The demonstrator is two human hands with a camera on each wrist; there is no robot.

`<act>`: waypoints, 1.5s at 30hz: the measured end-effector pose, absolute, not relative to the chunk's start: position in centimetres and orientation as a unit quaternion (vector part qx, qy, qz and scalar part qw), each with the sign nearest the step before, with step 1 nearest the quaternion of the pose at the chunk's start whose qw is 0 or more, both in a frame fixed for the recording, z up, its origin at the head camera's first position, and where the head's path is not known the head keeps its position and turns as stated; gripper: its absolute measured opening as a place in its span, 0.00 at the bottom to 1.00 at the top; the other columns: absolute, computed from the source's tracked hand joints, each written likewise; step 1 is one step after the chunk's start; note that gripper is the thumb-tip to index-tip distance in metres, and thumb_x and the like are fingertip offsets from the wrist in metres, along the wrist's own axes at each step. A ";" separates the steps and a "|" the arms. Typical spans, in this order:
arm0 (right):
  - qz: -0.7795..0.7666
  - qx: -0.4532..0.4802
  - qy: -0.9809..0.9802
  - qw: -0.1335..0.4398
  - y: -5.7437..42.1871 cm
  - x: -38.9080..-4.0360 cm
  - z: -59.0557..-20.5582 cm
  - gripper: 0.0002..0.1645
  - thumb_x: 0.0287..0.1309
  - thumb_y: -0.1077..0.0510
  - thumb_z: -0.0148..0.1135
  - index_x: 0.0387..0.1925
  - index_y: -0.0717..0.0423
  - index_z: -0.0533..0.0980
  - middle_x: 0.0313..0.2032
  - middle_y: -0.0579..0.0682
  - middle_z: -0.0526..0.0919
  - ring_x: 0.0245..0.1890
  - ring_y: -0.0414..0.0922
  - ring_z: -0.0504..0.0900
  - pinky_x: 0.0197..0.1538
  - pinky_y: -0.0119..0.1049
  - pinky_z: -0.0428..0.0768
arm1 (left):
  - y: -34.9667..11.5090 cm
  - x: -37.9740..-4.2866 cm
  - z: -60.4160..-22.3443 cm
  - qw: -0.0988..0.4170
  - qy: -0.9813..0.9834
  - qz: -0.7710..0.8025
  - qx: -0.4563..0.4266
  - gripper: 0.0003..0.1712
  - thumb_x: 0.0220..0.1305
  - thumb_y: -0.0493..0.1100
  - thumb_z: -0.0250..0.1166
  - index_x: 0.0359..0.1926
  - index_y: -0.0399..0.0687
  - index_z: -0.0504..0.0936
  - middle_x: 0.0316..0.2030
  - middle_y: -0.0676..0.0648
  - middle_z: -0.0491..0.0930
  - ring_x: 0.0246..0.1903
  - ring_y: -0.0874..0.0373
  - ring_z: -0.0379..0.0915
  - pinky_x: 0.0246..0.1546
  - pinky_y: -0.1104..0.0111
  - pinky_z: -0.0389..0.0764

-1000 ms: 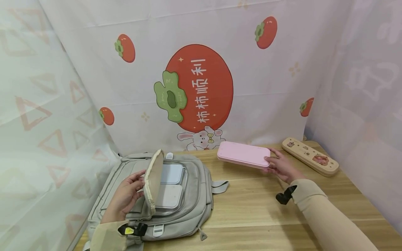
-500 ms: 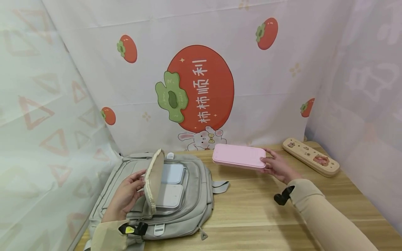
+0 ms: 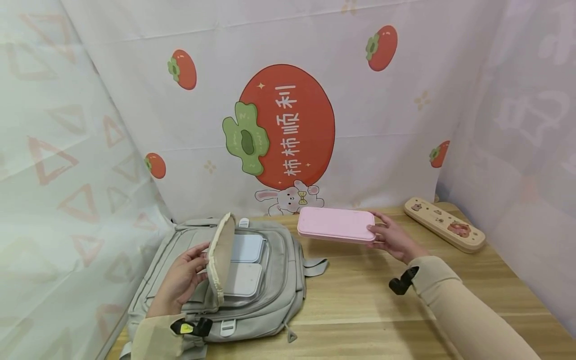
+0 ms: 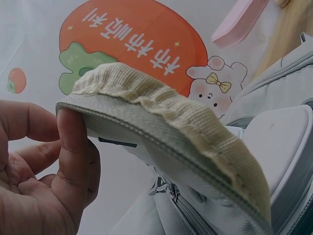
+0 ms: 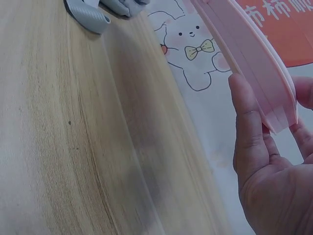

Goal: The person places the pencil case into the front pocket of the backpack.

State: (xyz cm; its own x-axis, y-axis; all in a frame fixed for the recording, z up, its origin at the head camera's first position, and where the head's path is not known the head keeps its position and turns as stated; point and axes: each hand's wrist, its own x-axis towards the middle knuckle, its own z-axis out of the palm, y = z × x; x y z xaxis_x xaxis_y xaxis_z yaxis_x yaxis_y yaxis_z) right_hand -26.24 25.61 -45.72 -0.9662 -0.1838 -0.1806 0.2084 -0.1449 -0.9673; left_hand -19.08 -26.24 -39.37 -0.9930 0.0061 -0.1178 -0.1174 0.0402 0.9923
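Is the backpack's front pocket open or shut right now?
Open. The left hand holds its flap raised, and a light-blue case and a white case show inside, uncovered.

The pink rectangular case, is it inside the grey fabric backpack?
No, the case is held above the wooden table, outside the backpack.

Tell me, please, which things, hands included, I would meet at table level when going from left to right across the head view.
Left hand → raised pocket flap → pink case → right hand → beige patterned case.
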 end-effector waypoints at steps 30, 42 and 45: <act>-0.753 -0.030 0.642 0.145 21.3 -25.8 -45.2 0.40 0.76 0.66 0.53 0.81 0.57 0.48 0.52 0.59 0.72 0.36 0.43 0.83 0.41 0.40 0.86 | -26.4 -19.1 -39.5 0.042 0.710 0.702 -0.039 0.32 0.75 0.29 0.50 0.77 0.28 0.58 0.41 0.51 0.75 0.37 0.62 0.77 0.33 0.70 0.80; -0.752 -0.029 0.640 0.154 19.6 -25.9 -45.1 0.40 0.75 0.67 0.52 0.81 0.57 0.49 0.52 0.62 0.70 0.34 0.44 0.82 0.40 0.39 0.86 | -26.3 -19.1 -39.4 0.046 0.708 0.703 -0.045 0.31 0.76 0.29 0.51 0.76 0.29 0.58 0.41 0.51 0.76 0.38 0.62 0.78 0.34 0.69 0.80; -0.751 -0.034 0.641 0.158 19.3 -25.8 -45.2 0.40 0.75 0.67 0.52 0.81 0.58 0.49 0.52 0.61 0.71 0.34 0.44 0.82 0.40 0.40 0.86 | -26.4 -19.0 -39.3 0.050 0.705 0.706 -0.045 0.31 0.77 0.29 0.51 0.77 0.29 0.57 0.41 0.51 0.75 0.38 0.62 0.77 0.34 0.69 0.80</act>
State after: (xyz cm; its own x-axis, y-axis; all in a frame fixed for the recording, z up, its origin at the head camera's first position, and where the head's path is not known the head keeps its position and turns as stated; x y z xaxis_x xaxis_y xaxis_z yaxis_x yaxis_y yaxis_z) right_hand -25.84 19.31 -45.20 -0.9475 -0.2812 -0.1522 0.1945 -0.1291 -0.9724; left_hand -18.98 -26.35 -39.30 -0.9909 0.0061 -0.1344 -0.1344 0.0000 0.9909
